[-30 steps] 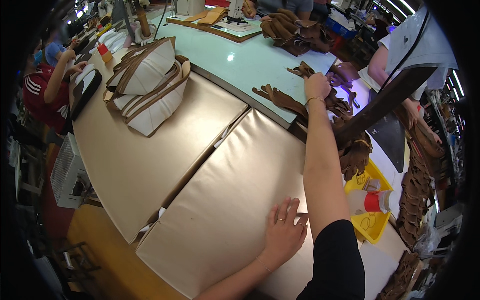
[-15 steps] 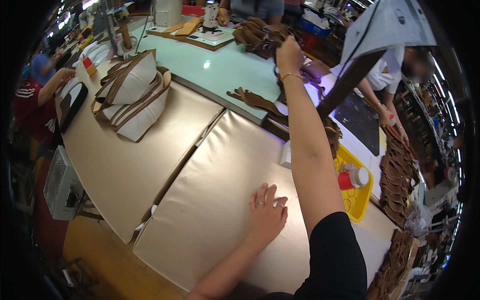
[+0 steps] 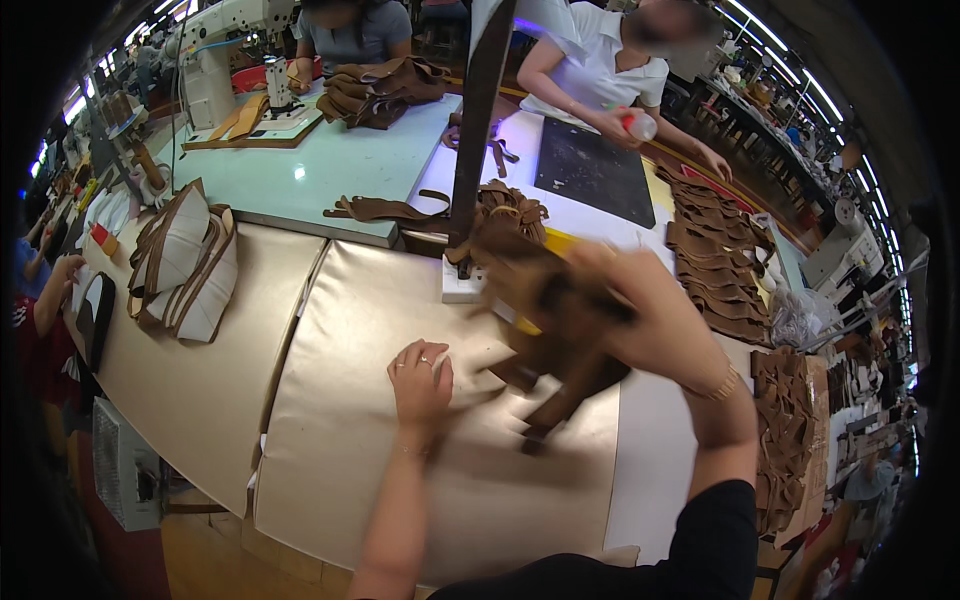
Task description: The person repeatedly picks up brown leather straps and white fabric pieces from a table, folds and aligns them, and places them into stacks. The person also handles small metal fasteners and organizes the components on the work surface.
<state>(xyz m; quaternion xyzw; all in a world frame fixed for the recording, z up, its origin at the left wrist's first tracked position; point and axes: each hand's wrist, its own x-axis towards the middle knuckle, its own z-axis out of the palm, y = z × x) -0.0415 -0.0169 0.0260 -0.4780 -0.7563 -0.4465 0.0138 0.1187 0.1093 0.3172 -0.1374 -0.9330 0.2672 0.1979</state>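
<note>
resting at far left on the tabletop [image 3: 200,400] are white bags with tan straps [image 3: 185,265]; the left hand [image 3: 420,378] lies spread flat on a beige sheet [image 3: 400,470]; the right hand [image 3: 610,290] grips blurred brown leather pieces [image 3: 545,330] above it.

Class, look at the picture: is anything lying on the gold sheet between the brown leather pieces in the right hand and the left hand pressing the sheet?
Nothing visible. The right hand holds the blurred leather pieces above the gold sheet, close to the left hand; only bare sheet lies between.
</note>
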